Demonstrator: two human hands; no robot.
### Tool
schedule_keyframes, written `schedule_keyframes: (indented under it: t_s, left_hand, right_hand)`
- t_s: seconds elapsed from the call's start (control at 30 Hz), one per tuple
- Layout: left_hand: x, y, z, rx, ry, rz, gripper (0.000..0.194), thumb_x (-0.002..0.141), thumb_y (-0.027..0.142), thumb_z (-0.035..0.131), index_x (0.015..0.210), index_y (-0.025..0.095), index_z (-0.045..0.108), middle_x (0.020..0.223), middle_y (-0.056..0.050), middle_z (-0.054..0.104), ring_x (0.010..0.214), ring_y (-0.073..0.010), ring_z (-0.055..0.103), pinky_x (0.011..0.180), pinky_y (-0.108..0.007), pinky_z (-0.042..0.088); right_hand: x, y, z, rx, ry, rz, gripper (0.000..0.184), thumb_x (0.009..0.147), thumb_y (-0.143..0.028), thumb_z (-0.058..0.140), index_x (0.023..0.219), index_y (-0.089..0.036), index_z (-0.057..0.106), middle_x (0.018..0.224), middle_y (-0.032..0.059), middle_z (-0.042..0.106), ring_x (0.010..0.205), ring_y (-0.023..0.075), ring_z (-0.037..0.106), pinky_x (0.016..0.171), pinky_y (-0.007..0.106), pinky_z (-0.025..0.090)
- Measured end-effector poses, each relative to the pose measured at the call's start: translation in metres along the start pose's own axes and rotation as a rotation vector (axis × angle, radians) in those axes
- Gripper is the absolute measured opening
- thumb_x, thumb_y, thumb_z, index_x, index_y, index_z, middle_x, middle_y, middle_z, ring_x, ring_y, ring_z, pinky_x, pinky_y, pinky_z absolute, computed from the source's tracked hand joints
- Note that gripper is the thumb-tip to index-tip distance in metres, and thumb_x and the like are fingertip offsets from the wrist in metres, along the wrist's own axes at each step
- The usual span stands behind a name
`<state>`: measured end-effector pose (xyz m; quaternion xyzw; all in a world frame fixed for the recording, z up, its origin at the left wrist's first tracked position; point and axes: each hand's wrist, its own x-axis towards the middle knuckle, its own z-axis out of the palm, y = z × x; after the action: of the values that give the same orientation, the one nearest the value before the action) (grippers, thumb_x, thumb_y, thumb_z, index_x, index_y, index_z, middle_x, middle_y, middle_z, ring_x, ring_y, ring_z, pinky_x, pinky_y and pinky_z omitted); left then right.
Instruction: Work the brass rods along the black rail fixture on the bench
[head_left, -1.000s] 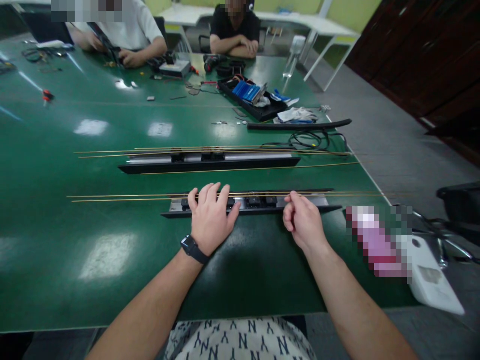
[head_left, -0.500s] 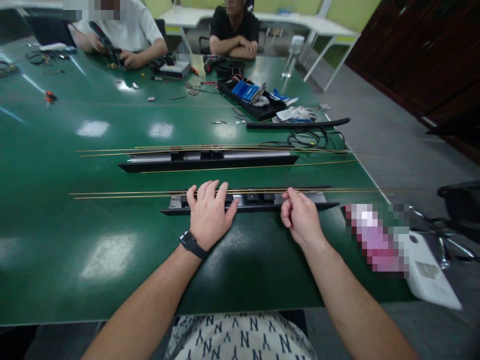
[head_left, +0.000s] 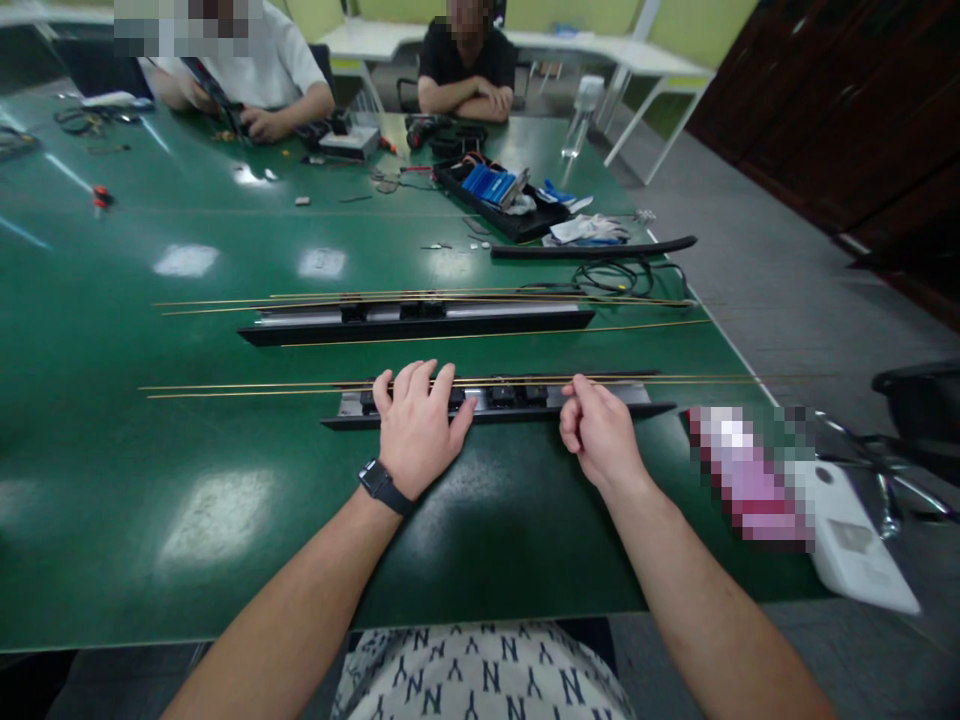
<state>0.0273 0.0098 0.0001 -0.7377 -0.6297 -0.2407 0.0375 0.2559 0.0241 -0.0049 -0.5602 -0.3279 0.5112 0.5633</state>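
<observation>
Close in front of me lies a long black-edged metal channel (head_left: pixel 555 417) with several black blocks (head_left: pixel 504 396) inside it. Long thin gold-coloured rods (head_left: pixel 247 387) run lengthwise over it and stick out past both ends. My left hand (head_left: pixel 420 425), with a dark watch on the wrist, rests across the channel and rods, its fingers spread. Curled in a pinch, my right hand (head_left: pixel 600 425) has its index fingertip and thumb at the rods near the channel's right part. How many rods are between those fingers is hidden.
A second channel (head_left: pixel 420 325) with similar rods lies farther off. Beyond it are a black strip (head_left: pixel 592 248), a coiled cable (head_left: pixel 615 278), gloves (head_left: pixel 589 230), a black tray (head_left: pixel 536 222) and a clear bottle (head_left: pixel 582 118). Two people sit across the green table (head_left: pixel 225 560).
Both hands stay in nearly the same place on the channel and rods. The view has shifted very slightly.
</observation>
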Motion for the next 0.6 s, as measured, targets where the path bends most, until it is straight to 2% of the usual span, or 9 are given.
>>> schedule_keyframes:
  t_s: [0.6]
  left_hand:
    - [0.0004, 0.0006, -0.0022, -0.011, -0.015, -0.003, 0.044, 0.101, 0.045, 0.053, 0.136, 0.02, 0.063, 0.142, -0.017, 0.062, 0.138, -0.0352, 0.051, 0.12, -0.06, 0.025]
  right_hand:
    - [-0.002, -0.0018, 0.0018, 0.054, 0.03, 0.025, 0.033, 0.09, -0.048, 0.073, 0.084, -0.02, 0.059, 0.045, -0.0064, 0.05, 0.03, 0.0065, 0.034, 0.028, 0.017, 0.024]
